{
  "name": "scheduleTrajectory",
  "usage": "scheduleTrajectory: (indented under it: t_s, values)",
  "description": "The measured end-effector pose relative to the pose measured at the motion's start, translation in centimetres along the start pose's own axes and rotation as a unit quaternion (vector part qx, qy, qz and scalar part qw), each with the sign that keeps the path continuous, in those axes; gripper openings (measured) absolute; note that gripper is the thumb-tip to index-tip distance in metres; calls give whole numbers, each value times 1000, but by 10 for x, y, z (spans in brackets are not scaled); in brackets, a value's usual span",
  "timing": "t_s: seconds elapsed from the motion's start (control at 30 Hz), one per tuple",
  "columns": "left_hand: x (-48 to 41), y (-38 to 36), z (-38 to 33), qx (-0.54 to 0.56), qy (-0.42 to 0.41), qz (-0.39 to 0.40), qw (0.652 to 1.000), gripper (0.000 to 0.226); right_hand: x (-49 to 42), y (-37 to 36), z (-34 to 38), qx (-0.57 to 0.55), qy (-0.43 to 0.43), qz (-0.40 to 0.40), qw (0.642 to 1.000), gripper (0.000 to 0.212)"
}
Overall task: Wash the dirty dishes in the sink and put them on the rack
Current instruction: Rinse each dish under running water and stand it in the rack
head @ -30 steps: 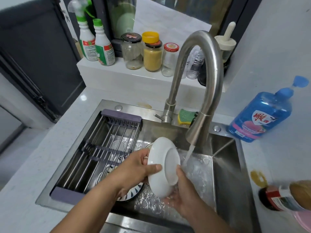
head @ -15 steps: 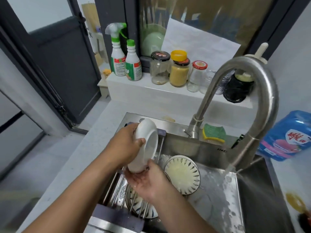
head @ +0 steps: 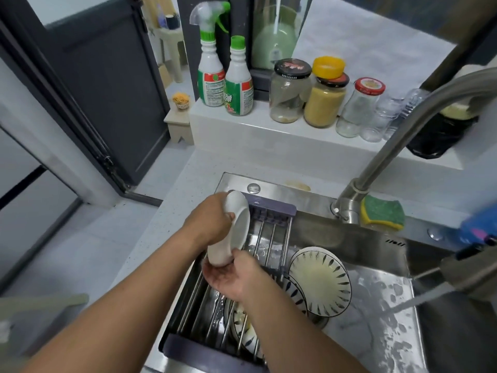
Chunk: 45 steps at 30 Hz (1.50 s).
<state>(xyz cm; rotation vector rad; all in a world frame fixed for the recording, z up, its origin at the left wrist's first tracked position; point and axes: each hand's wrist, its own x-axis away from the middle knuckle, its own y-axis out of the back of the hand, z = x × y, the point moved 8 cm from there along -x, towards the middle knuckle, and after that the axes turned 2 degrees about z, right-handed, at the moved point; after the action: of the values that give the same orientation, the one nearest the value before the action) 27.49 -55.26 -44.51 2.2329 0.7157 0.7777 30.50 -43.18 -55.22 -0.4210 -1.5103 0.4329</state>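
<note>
A white bowl (head: 236, 227) stands on edge over the far left part of the metal rack (head: 271, 235) that spans the left of the sink (head: 376, 329). My left hand (head: 209, 224) grips its upper rim. My right hand (head: 228, 278) cups its lower edge from beneath, fingers curled round it. A dirty plate with dark leaf marks (head: 320, 281) lies in the sink to the right, overlapping another patterned plate (head: 295, 292). A third patterned dish (head: 242, 329) shows under the rack bars.
The curved steel faucet (head: 398, 149) runs water into the right of the sink. A green and yellow sponge (head: 382, 214) lies by its base. Spray bottles (head: 223, 76) and jars (head: 325, 100) line the back ledge. A blue soap bottle (head: 478, 227) is at the right edge.
Both hands carried the white bowl from under the running water leftward to above the rack. It now stands on edge there, slightly lower than half a second ago.
</note>
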Motion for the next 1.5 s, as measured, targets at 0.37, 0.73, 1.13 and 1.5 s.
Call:
scheduleTrajectory:
  t_s: [0.37,0.73,1.13,1.5]
  values:
    - [-3,10,28,29,33,-19,999,43,-18,4,-9,145,-7,-29,989,51]
    - [23,7,30,-78,-3,-123,989,66,-14,16,3,274,64,-43,959,45]
    - [91,-125,-57,174,-75,-4,982,39,61,120,88,349,297,-129,879,22]
    - [120,-333,-36,388,257,181,866,19,53,310,127,372,168,-282,868,16]
